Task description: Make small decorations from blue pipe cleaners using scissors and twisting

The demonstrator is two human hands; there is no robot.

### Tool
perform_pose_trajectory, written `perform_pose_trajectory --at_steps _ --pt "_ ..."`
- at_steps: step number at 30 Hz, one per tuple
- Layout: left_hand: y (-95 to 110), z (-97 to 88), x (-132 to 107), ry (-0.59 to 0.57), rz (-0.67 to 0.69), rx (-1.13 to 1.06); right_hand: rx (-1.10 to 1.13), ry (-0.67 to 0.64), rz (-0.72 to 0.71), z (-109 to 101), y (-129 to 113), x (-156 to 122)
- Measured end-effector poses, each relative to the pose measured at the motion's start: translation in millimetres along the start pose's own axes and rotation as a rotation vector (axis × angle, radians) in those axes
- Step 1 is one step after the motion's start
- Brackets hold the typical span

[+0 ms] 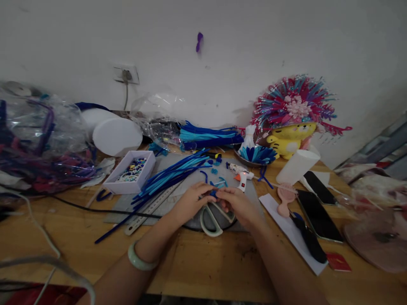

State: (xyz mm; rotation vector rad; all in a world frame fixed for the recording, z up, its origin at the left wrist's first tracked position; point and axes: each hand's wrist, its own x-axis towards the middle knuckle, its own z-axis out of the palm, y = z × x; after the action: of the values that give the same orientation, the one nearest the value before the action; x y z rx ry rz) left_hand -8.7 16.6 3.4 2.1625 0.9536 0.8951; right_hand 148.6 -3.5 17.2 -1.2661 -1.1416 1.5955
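Note:
My left hand (193, 200) and my right hand (233, 201) meet over the grey mat (193, 218), fingers pinched together. Between their fingertips is a small dark blue piece of pipe cleaner (213, 193), partly hidden by the fingers. Just below lie scissors with pale handles (212, 226), their blades hidden under the hands. Beyond the fingers, light blue pipe cleaner pieces (221, 182) rest on the mat, with a white and orange glue gun (243, 176) to their right. Left of my hands, a bundle of blue pipe cleaners (171, 171) lies across a metal ruler (152, 209).
A white box of beads (130, 173) stands at left, near plastic bags (60, 123). At right are a bowl of blue pieces (257, 156), a yellow figure with a fuzzy headdress (291, 137), a white cylinder (297, 166), a pink hairbrush (286, 195) and a phone (319, 216). A black cable (111, 210) crosses the table.

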Motion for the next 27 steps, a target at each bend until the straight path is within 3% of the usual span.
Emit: perform_pose_trajectory --at_steps 5,10,19,24,27 --pt "-3.7 0.4 0.8 0.044 0.023 0.042 0.096 -0.04 0.028 2.8 -2.2 -1.9" --pt "1.4 1.7 0.0 0.041 -0.041 0.001 0.123 -0.001 0.0 3.9 1.0 -0.2" --pt "0.4 12.2 -3.1 0.139 -0.25 -0.34 0.198 -0.004 0.032 11.4 0.1 -1.2" --pt "3.1 11.6 -0.5 0.117 -0.333 -0.512 0.146 -0.035 0.073 13.9 0.9 -2.2" --pt "6.8 11.3 0.9 0.125 -0.401 -0.587 0.118 0.012 0.04 16.2 3.8 -1.1"
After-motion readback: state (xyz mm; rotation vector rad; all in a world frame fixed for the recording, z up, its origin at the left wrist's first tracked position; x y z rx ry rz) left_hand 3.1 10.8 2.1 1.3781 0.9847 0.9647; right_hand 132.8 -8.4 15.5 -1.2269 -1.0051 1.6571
